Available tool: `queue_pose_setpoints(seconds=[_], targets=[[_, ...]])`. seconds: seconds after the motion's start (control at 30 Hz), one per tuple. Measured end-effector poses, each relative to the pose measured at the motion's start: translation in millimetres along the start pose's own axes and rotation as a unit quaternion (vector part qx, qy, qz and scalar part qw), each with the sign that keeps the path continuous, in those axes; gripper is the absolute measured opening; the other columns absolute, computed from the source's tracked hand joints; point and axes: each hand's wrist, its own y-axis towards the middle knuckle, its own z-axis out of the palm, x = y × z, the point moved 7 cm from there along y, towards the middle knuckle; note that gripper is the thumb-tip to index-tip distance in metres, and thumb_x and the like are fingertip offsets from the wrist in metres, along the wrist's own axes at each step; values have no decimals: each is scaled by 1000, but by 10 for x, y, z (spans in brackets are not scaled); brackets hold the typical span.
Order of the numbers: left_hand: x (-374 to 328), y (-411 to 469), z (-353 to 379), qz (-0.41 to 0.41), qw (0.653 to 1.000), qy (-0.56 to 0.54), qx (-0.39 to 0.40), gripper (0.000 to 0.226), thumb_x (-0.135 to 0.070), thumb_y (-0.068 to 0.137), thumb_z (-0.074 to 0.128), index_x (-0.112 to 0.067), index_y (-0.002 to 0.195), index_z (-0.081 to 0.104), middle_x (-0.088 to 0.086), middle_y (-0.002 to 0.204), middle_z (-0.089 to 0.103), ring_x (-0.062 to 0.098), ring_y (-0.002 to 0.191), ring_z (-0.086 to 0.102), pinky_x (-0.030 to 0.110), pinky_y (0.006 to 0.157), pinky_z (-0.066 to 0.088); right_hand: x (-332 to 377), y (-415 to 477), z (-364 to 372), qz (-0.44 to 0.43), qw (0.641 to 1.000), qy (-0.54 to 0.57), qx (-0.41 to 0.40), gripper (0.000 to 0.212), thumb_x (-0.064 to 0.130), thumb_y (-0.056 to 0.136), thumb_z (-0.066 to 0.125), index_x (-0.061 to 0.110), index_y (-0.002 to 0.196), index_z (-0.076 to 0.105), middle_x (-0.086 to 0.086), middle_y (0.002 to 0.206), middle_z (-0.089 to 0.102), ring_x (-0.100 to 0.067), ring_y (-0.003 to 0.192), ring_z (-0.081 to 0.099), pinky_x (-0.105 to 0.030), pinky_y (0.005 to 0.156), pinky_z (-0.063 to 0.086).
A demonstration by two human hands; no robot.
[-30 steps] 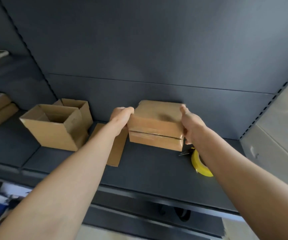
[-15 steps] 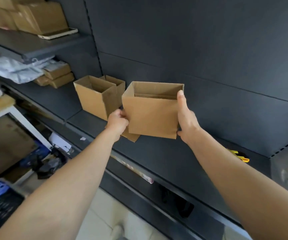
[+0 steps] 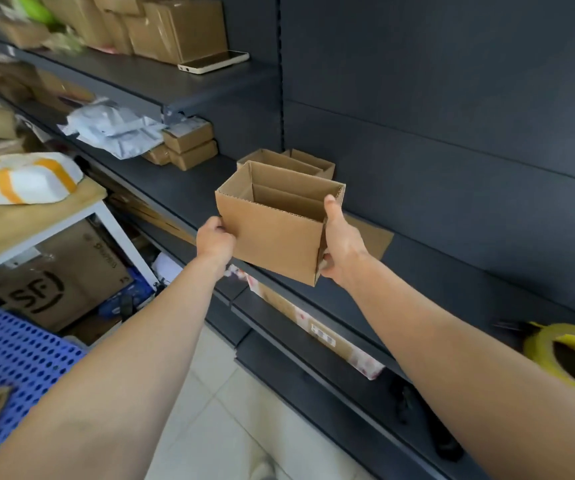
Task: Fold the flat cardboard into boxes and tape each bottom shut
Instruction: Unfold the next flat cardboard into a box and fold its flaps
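Cardboard box (image 3: 272,237), opening upward, is hanging over the edge of the dark shelf (image 3: 189,192); I'm clamping my left hand (image 3: 215,240) on its left side, my right hand (image 3: 341,249) round its right corner. Two open boxes (image 3: 299,160) are standing just behind.

The box (image 3: 272,233) held between my left hand (image 3: 215,239) and right hand (image 3: 339,244) hangs just in front of the left open box (image 3: 272,160) and right open box (image 3: 315,163) at the shelf's (image 3: 215,178) back. Left of them the shelf lies bare up to the stacked small boxes (image 3: 189,145), under the upper shelf (image 3: 133,76). To the right lies flat cardboard (image 3: 374,237), then bare shelf as far as the yellow tape roll (image 3: 556,348).
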Motion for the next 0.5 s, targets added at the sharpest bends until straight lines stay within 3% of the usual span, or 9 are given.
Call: queue_pose_setpoints(seconds=[0.1, 0.3, 0.5], targets=[[76, 395, -147, -15, 1000, 8, 18, 36, 13, 81, 43, -16, 97, 57, 9, 99, 60, 27, 97, 58, 39, 86, 52, -91, 180, 403, 9, 1000, -2, -14, 77, 75, 77, 47, 22, 132, 43, -4, 114, 61, -26, 100, 58, -48, 96, 47], [214, 934, -130, -38, 997, 11, 68, 33, 10, 86, 46, -15, 106, 53, 6, 105, 58, 27, 106, 57, 41, 97, 49, -304, 547, 815, 40, 998, -9, -44, 81, 72, 77, 51, 20, 138, 39, -7, 128, 57, -30, 112, 55, -49, 101, 43], [382, 1237, 21, -63, 991, -12, 117, 42, 9, 84, 51, -11, 120, 56, 8, 110, 63, 29, 107, 59, 44, 96, 50, -375, 810, 975, 55, 997, -8, -50, 71, 64, 83, 52, 17, 134, 42, -8, 125, 57, -29, 112, 54, -48, 100, 45]])
